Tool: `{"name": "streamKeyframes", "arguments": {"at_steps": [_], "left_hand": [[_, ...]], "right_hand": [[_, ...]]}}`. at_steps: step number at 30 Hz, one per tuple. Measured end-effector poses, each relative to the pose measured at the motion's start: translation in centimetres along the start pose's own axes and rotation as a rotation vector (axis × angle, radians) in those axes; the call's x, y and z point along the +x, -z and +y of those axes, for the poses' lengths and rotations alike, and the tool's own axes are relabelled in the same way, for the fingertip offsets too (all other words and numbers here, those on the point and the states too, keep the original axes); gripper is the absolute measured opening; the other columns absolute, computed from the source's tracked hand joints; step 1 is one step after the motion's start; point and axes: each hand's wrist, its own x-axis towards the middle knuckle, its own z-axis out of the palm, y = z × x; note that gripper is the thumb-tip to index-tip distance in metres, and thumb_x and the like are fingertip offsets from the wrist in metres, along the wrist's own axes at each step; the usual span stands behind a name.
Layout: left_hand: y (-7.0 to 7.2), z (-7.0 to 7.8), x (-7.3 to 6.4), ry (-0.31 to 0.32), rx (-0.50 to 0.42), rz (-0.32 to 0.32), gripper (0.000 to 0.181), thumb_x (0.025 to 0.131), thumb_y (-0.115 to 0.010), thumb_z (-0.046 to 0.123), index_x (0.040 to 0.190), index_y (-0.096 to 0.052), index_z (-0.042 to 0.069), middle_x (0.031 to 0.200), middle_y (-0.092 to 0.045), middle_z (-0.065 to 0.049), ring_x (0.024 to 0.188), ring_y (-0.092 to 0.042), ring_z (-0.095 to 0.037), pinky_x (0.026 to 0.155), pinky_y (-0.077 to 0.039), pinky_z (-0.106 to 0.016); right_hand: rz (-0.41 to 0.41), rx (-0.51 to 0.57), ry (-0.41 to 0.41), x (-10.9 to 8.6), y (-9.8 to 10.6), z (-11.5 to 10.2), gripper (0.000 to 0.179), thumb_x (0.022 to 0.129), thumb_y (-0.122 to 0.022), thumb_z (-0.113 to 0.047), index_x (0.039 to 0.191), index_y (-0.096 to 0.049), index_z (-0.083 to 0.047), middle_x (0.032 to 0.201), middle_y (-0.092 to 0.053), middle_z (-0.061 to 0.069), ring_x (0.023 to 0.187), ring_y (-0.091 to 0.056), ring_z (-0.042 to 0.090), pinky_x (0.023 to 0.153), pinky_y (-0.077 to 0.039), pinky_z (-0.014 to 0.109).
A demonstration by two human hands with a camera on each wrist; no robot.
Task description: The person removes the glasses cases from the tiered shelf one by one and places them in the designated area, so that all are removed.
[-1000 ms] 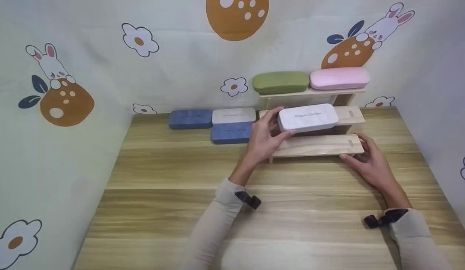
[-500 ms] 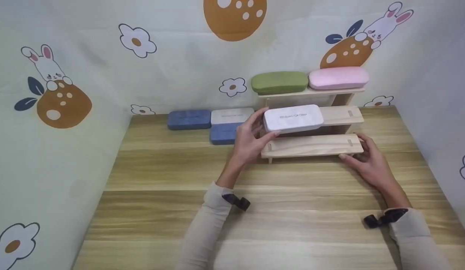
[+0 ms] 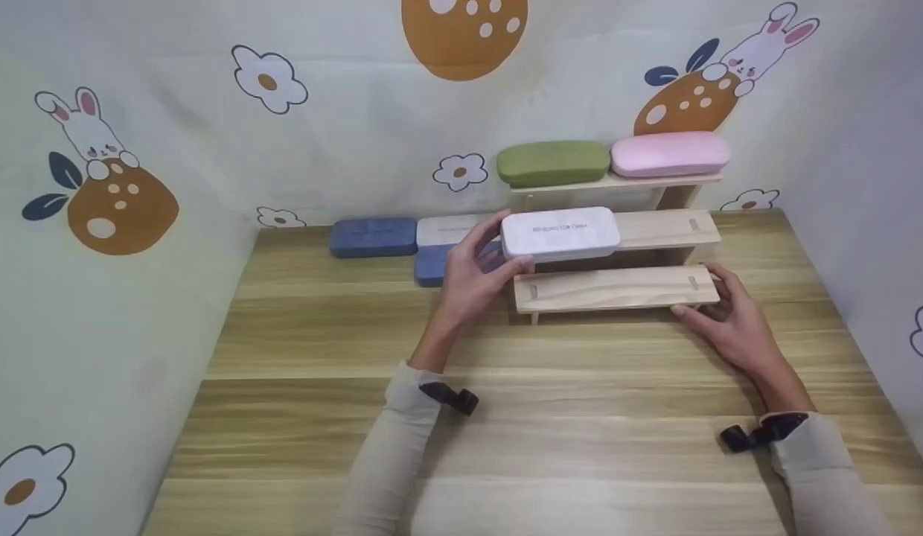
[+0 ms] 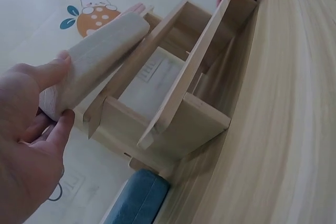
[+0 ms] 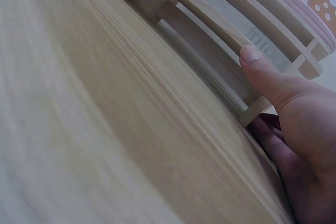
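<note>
My left hand [image 3: 467,281] grips the left end of a white glasses case [image 3: 560,232] with small lettering on its lid, thumb at the front and fingers behind. The case overlaps the left part of the middle shelf [image 3: 666,229] of a three-tier wooden rack. In the left wrist view, the case [image 4: 97,59] is tilted close along that shelf's edge. At the rack's right end, my right hand [image 3: 738,327] holds the lowest shelf [image 3: 618,290], its thumb on the front edge. The right wrist view shows the thumb [image 5: 254,59] against the board, other fingers partly hidden behind the rack's leg.
A green glasses case [image 3: 554,162] and a pink one [image 3: 670,153] stand on the top shelf. Left of the rack lie a blue case [image 3: 374,237], a white case [image 3: 446,229] and another blue case [image 3: 430,266], partly behind my left hand. A patterned wall backs the wooden table [image 3: 320,417].
My left hand has moved left with the white glasses case, from the middle of the rack to its left end. My right hand keeps its grip on the lowest shelf.
</note>
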Motion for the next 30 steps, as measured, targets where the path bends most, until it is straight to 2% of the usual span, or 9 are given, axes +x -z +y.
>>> {"name": "streamKeyframes", "arguments": {"at_steps": [7, 12, 19, 23, 30], "left_hand": [[1.3, 0.1, 0.0, -0.014, -0.029, 0.028, 0.077, 0.087, -0.093, 0.013, 0.154, -0.056, 0.003, 0.154, -0.063, -0.010, 0.145, -0.059, -0.024, 0.116, -0.057, -0.035], [2.4, 0.2, -0.2, -0.018, -0.075, 0.045, 0.075, 0.087, -0.092, 0.010, 0.153, -0.058, 0.004, 0.153, -0.064, -0.010, 0.144, -0.060, -0.024, 0.116, -0.057, -0.037], [4.1, 0.0, -0.7, -0.019, -0.123, 0.077, 0.070, 0.087, -0.090, 0.005, 0.151, -0.060, 0.007, 0.152, -0.064, -0.011, 0.144, -0.060, -0.026, 0.118, -0.057, -0.038], [4.9, -0.2, -1.0, -0.012, -0.116, 0.089, 0.072, 0.088, -0.090, 0.007, 0.152, -0.058, 0.002, 0.151, -0.065, -0.012, 0.142, -0.061, -0.026, 0.116, -0.058, -0.039], [6.0, -0.8, -1.5, -0.001, -0.109, 0.104, 0.071, 0.087, -0.092, 0.009, 0.151, -0.061, 0.010, 0.150, -0.065, -0.008, 0.140, -0.062, -0.025, 0.110, -0.062, -0.038]], "right_hand": [[0.009, -0.004, 0.001, 0.0, 0.0, 0.0, 0.082, 0.093, -0.085, -0.004, 0.162, -0.039, 0.000, 0.147, -0.063, 0.018, 0.121, -0.065, -0.009, 0.101, -0.053, 0.005], [0.005, -0.011, -0.010, 0.0, 0.0, -0.1, 0.085, 0.093, -0.085, -0.006, 0.164, -0.037, -0.001, 0.147, -0.061, 0.026, 0.120, -0.064, -0.010, 0.100, -0.053, 0.005], [-0.005, -0.013, -0.012, 0.0, 0.0, -0.1, 0.095, 0.093, -0.085, -0.006, 0.171, -0.032, -0.014, 0.148, -0.058, 0.036, 0.121, -0.061, -0.011, 0.101, -0.051, 0.004], [0.006, -0.035, -0.010, 0.0, 0.1, -0.1, 0.094, 0.092, -0.086, -0.006, 0.170, -0.034, -0.014, 0.144, -0.061, 0.031, 0.120, -0.062, -0.011, 0.099, -0.051, 0.002], [0.001, -0.028, -0.001, 0.0, 0.0, 0.0, 0.091, 0.093, -0.085, -0.005, 0.169, -0.036, -0.013, 0.141, -0.063, 0.023, 0.119, -0.064, -0.008, 0.097, -0.054, 0.004]]}}
